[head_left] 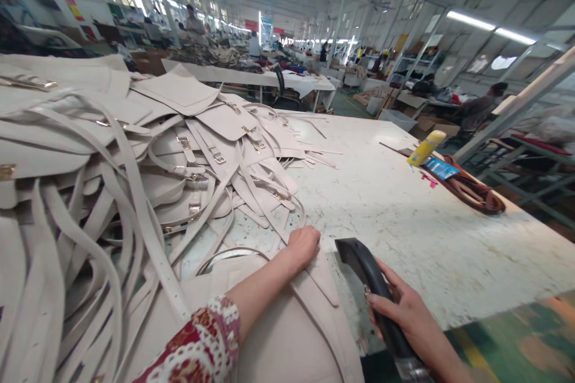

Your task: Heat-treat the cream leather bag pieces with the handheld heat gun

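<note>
My left hand is closed in a fist over a beige strap, its fingertips hidden underneath. That strap crosses a large flat beige bag panel at the table's near edge. Held in my right hand is a black curved tool with a flat, flared end, like a nozzle. Its tip hovers just right of the panel, close to my left hand; the lower end leaves the frame. Beside my left arm lies a heap of beige bag pieces with straps and gold-coloured buckles.
The white worktable carries a yellow bottle, a blue-labelled packet and a coiled brown strap at the right. Thin beige strips lie by the heap. Behind are more tables, boxes and several people at work.
</note>
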